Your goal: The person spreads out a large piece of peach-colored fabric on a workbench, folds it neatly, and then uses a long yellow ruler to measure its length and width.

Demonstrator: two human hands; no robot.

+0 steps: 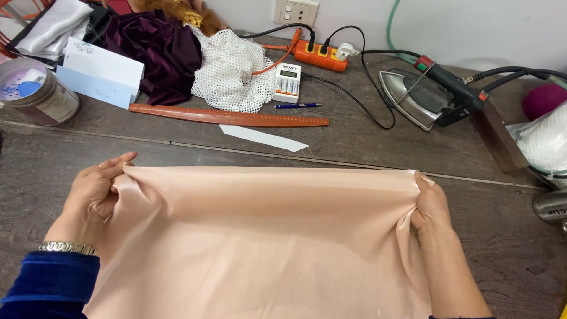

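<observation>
Peach satin fabric fills the lower centre of the frame, stretched flat over the dark wooden bench, its top edge folded and pulled taut between both hands. Left hand at lower left is closed on the fabric's top left corner, fingers pinching the bunched edge; metal watch on the wrist, blue velvet sleeve below it. Right hand at right of centre is closed on the top right corner, fabric gathered in the fingers.

Beyond the fabric, middle of the frame: long brown ruler lying across the bench, white paper strip just below its right end. Blue pen just above the ruler, white battery charger near it. Orange power strip at top centre, black cables plugged in, wall socket above. Steam iron at upper right, lying tilted, hoses running off right. White mesh fabric at top centre-left, touching dark purple velvet to its left. Light blue folded card at upper left, round tin at the left edge beside it. Magenta yarn ball at far right edge, white netting below it, partly cut off.
</observation>
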